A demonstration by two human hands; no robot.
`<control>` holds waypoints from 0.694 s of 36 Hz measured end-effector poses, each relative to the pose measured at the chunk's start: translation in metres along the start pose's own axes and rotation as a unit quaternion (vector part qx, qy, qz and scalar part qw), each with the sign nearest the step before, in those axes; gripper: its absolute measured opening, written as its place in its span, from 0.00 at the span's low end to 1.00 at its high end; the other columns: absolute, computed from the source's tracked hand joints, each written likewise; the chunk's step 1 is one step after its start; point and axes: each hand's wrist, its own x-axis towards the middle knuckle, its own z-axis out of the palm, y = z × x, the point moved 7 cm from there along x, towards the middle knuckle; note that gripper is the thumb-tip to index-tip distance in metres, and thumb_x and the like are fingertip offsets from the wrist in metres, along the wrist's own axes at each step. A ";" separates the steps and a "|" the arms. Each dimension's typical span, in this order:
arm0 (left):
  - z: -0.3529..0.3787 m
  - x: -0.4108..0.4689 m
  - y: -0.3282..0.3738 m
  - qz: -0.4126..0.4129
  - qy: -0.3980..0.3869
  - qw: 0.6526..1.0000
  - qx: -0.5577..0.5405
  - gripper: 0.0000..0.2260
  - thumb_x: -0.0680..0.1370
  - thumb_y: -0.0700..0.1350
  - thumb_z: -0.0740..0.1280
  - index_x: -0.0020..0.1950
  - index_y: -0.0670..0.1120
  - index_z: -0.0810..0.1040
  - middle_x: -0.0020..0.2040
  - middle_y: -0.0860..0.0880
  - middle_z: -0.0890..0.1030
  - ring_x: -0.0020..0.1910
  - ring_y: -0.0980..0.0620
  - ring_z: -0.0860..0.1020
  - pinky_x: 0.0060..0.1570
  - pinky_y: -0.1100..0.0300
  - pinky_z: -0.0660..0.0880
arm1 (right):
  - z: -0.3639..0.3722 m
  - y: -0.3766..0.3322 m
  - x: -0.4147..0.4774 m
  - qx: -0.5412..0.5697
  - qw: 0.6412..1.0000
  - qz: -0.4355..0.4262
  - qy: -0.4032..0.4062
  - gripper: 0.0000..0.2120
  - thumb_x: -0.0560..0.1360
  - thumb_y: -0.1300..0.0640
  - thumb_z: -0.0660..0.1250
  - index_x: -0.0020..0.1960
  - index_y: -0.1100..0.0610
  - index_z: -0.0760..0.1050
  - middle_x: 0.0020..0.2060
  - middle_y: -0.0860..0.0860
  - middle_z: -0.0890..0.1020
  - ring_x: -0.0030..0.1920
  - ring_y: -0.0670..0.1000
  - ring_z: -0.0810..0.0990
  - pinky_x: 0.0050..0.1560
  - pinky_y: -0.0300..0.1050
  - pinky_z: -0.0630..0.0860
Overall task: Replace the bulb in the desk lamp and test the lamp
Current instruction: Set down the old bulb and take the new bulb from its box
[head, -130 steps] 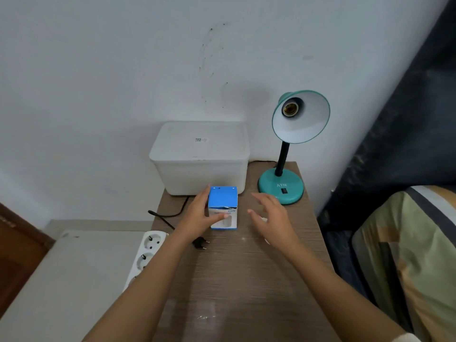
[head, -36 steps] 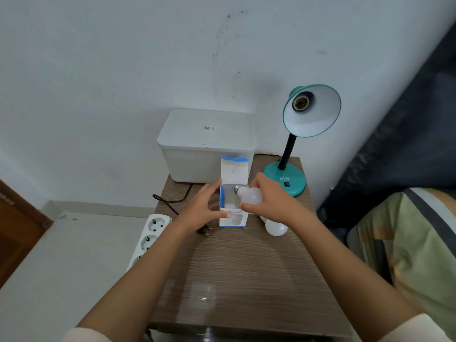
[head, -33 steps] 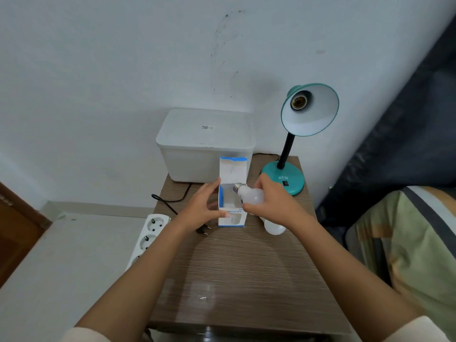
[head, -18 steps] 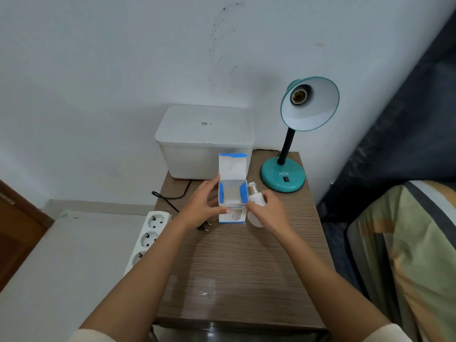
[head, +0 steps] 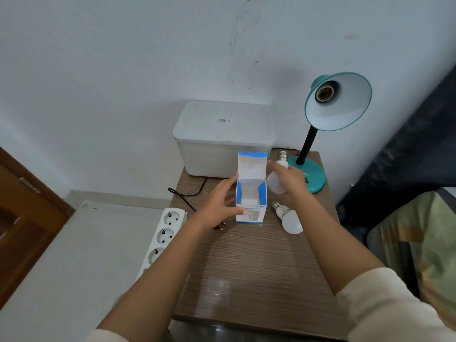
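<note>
A teal desk lamp [head: 309, 175] stands at the table's back right, its shade tilted toward me and its socket [head: 325, 92] bare. My right hand [head: 291, 182] grips a white bulb [head: 277, 178], screw base pointing up, just left of the lamp base. My left hand [head: 218, 202] holds the side of the opened blue-and-white bulb box [head: 251, 193], which stands upright with its flap raised. A second white bulb [head: 290, 219] lies on the table right of the box.
A white lidded container [head: 223, 138] sits at the back against the wall. A black cord [head: 187, 195] ends in a loose plug [head: 222, 225] by the box. A white power strip [head: 162, 236] lies off the wooden table's [head: 246, 267] left edge. Bedding [head: 417, 243] lies at the right.
My right hand has drawn the bulb out of the box and lifted it toward the lamp base. The other bulb on the table is now uncovered. My left hand stays on the box.
</note>
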 end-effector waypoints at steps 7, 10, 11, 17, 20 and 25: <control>0.000 0.000 0.000 0.011 0.002 1.000 -0.026 0.37 0.68 0.35 0.74 0.72 0.53 0.61 0.67 0.56 0.68 0.65 0.62 0.68 0.56 0.68 0.74 | -0.003 0.003 -0.006 -0.061 0.993 -0.021 -0.100 0.10 0.69 0.47 0.71 0.41 0.54 0.78 0.42 0.52 0.80 0.42 0.52 0.77 0.43 0.47 0.76; 0.002 0.001 -0.001 0.008 0.003 0.999 -0.033 0.36 0.68 0.35 0.74 0.70 0.52 0.63 0.65 0.56 0.70 0.66 0.61 0.68 0.60 0.61 0.74 | -0.009 0.006 -0.011 -0.088 0.989 -0.052 -0.107 0.11 0.68 0.46 0.72 0.40 0.54 0.79 0.40 0.52 0.80 0.40 0.51 0.76 0.36 0.43 0.73; 0.003 0.001 -0.002 0.008 0.002 0.999 -0.032 0.35 0.68 0.35 0.74 0.70 0.52 0.63 0.65 0.56 0.70 0.66 0.61 0.68 0.60 0.61 0.74 | -0.011 0.008 -0.013 -0.092 0.988 -0.063 -0.105 0.13 0.67 0.46 0.73 0.43 0.55 0.79 0.40 0.52 0.80 0.39 0.51 0.76 0.35 0.43 0.72; 0.007 0.000 -0.006 0.015 0.014 0.999 -0.039 0.34 0.70 0.35 0.73 0.71 0.51 0.63 0.68 0.52 0.70 0.67 0.59 0.68 0.63 0.59 0.72 | -0.017 0.018 -0.024 -0.104 0.985 -0.124 -0.061 0.16 0.65 0.52 0.76 0.46 0.59 0.77 0.42 0.56 0.81 0.40 0.54 0.79 0.41 0.51 0.78; 0.009 -0.004 -0.005 0.029 0.018 0.999 -0.026 0.32 0.71 0.36 0.72 0.71 0.53 0.64 0.69 0.52 0.69 0.67 0.59 0.68 0.62 0.59 0.73 | -0.014 0.016 -0.032 -0.119 0.977 -0.172 -0.041 0.12 0.66 0.54 0.76 0.45 0.56 0.76 0.38 0.51 0.79 0.39 0.50 0.77 0.38 0.46 0.75; 0.010 -0.010 -0.005 0.041 0.028 0.999 0.013 0.28 0.74 0.45 0.70 0.72 0.54 0.65 0.72 0.54 0.64 0.70 0.58 0.64 0.60 0.67 0.72 | -0.010 0.018 -0.042 -0.128 0.968 -0.214 -0.025 0.11 0.66 0.55 0.75 0.43 0.55 0.76 0.36 0.47 0.78 0.37 0.47 0.75 0.36 0.41 0.72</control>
